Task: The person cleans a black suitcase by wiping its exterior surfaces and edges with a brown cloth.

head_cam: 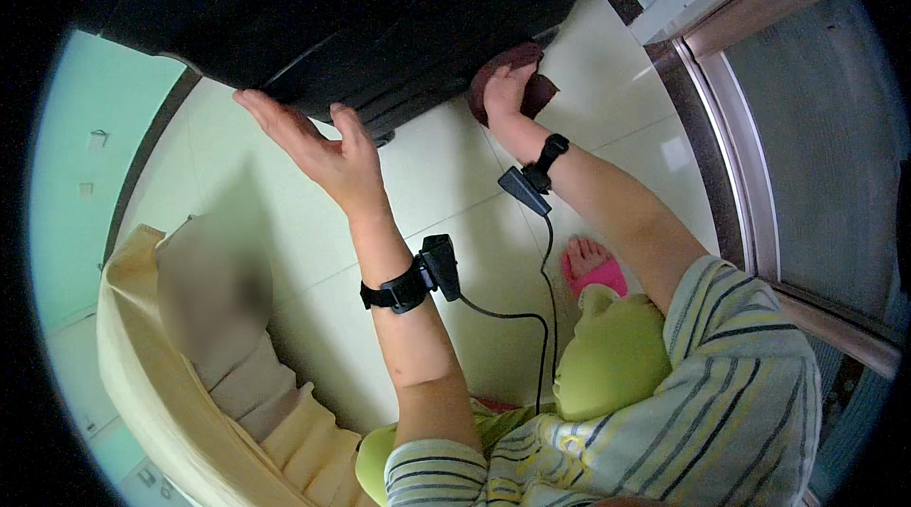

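Observation:
A large black, ridged suitcase-like object (pixel 341 30) fills the top of the view, with a small dark wheel-like part (pixel 384 139) under its lower edge. My left hand (pixel 331 151) has its fingers spread and nothing in its grasp. Its fingertips meet or overlap the near left edge of the black object. Farther right, my right hand (pixel 509 90) presses a dark maroon cloth (pixel 542 95) to the lower right side of the black object. The right fingers partly cover the cloth.
Pale floor tiles (pixel 455 215) lie below my arms. A framed sliding door (pixel 740 172) stands at the right, beside a dark floor border. Cream fabric (pixel 135 336) curves along the left, near a blurred patch. Cables (pixel 546 322) hang from my wrist straps. My foot wears a pink slipper (pixel 605 279).

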Tool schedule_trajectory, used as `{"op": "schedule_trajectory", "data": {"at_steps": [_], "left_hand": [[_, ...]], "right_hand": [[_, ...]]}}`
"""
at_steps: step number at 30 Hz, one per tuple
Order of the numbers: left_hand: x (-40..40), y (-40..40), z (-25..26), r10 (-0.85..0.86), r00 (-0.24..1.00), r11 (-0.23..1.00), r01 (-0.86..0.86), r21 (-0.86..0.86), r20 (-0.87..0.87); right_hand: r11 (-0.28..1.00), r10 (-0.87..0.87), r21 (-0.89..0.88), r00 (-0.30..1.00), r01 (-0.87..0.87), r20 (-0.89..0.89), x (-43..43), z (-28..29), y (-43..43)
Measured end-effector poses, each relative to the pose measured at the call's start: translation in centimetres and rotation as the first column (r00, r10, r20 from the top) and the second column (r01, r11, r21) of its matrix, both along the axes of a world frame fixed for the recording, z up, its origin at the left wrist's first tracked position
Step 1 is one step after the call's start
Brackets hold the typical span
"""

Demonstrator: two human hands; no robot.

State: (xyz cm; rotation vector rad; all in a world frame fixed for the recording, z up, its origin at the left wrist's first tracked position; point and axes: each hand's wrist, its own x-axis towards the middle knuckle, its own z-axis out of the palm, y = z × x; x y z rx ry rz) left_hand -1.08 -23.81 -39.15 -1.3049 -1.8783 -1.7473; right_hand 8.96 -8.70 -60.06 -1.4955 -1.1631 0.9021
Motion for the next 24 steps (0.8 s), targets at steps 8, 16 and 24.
{"op": "schedule_trajectory", "data": {"at_steps": [8, 16, 24], "left_hand": [[0.2, -1.1, -0.1, 0.017, 1.000, 0.999, -0.017, -0.048, 0.003], [-0.1, -2.6, -7.0, 0.135, 0.837, 0.991, -0.118, -0.065, 0.531], [7.9, -2.3, -10.6, -0.398, -0.008, 0.897, 0.208, 0.391, 0.917]], "right_hand": [[0.821, 0.417, -0.409, 0.908, -0.399, -0.047, -1.9, 5.2, -6.2], [0.566, 0.693, -0.262, 0.623, -0.782, -0.361, 0.8, 9.5, -7.0], [0.429, 0.886, -0.271, 0.460, -0.862, -0.061, 1.6, 13.9, -8.5]]}}
